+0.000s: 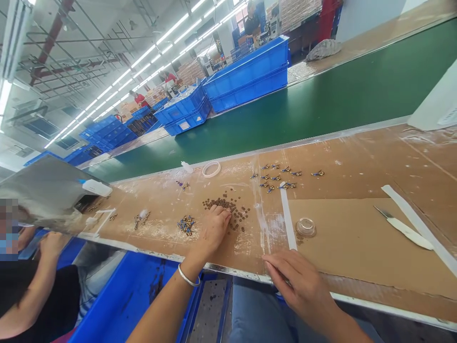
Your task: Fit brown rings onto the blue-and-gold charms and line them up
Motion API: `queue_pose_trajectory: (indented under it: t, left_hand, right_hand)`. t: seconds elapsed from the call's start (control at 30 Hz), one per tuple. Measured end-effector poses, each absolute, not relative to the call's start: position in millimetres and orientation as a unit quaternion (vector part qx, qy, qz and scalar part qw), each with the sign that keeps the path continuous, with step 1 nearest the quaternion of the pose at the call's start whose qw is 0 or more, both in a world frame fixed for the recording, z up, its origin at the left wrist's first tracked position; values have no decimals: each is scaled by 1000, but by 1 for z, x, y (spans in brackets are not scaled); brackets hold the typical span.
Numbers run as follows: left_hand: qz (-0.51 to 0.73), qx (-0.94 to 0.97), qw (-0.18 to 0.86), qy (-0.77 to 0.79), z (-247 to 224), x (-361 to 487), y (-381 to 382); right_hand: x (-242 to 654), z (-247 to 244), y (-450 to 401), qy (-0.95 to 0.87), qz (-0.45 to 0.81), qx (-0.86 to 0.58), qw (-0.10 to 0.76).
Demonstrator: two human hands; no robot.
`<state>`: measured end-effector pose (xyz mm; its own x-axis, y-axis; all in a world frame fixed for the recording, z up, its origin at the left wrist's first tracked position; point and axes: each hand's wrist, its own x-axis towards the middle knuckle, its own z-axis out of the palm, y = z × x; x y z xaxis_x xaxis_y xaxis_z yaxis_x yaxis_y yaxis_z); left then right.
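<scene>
My left hand (214, 226), with a silver bangle on its wrist, rests at the near side of a pile of small dark brown round pieces (235, 208). Its fingers are curled together, and whatever they pinch is too small to make out. At the table's front edge lies my right hand (294, 276), loosely open and holding nothing, thumb a little apart from the fingers. A heap of small blue-and-gold metal parts (186, 225) sits left of my left hand. More such parts (275, 178) stand spread out farther back on the right.
On the cardboard right are a small clear round dish (306, 227) and a white-handled pointed knife (407, 232). A tape roll (212, 169) and small white bottle (186, 166) lie at the back. Beyond runs a green conveyor (321, 102) with blue crates (250, 76). A co-worker (39, 281) sits left.
</scene>
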<state>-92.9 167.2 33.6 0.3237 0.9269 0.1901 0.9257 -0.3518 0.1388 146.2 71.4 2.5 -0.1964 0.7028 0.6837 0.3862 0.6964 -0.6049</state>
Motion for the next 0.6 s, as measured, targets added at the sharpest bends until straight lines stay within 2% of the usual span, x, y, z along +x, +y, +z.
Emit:
queue_pose_trajectory:
  t: [0.6]
  left_hand:
    - [154, 822, -45, 547, 21, -103, 130]
  right_hand:
    - [148, 0, 70, -767, 154, -361, 507]
